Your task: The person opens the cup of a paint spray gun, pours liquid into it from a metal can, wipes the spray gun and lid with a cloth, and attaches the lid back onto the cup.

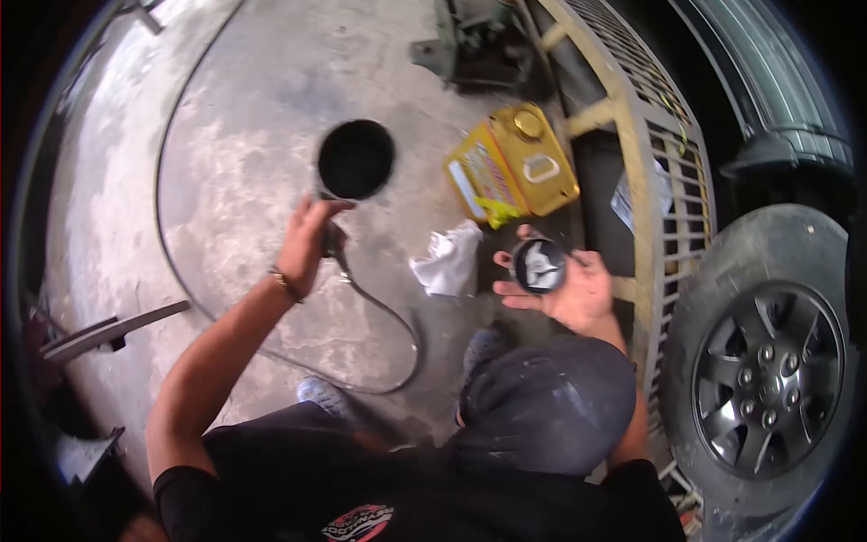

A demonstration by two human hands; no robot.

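Note:
My left hand (307, 246) is closed around the handle of a spray gun (332, 240). On top of the gun sits a round black cup (357, 160), uncovered, its inside dark. An air hose (384, 309) runs from the base of the handle down to the floor. My right hand (582, 291), palm up, holds a small round black lid (539, 266) with a whitish, shiny patch on its face. A crumpled white cloth (450, 259) lies on the floor between my hands. Just beyond my right hand is a yellow jerrycan (528, 167) with a yellow-green scrap (498, 212) against it.
A slatted metal rack (637, 163) stands along the right, with a wheel (768, 370) beside it. Dark green machinery (474, 45) is on the concrete floor (262, 117) at the back. A metal bar (117, 330) juts in from the left. The hose loops near my shoes.

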